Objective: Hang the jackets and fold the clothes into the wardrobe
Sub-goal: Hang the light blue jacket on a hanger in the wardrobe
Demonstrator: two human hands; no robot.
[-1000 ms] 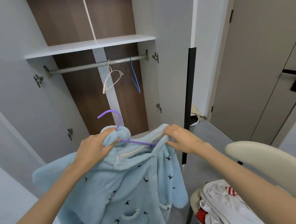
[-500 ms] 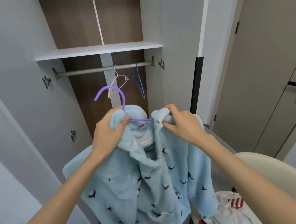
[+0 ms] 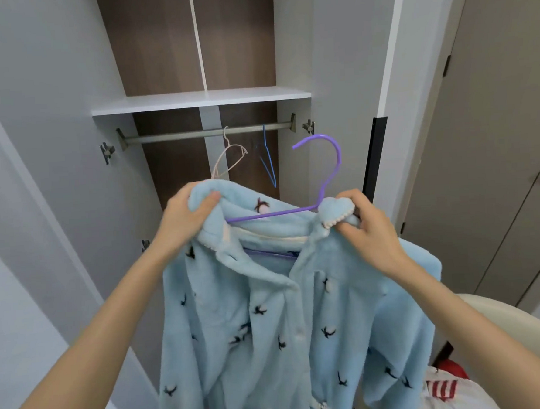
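Gripping one shoulder of the light blue fleece jacket (image 3: 269, 315), your left hand (image 3: 184, 219) had its fingers (image 3: 211, 197) clenched on the fabric, in front of the open wardrobe (image 3: 199, 99). The jacket hung between both hands, draped on a purple hanger (image 3: 272, 213). Behind it, a white hanger (image 3: 229, 146) and a blue hanger (image 3: 265, 144) hung from the wardrobe rail (image 3: 179, 135). Your right hand (image 3: 368, 230) pinched the collar beside the purple hook's base. Red-and-white clothes (image 3: 444, 389) lay on the chair (image 3: 506, 319).
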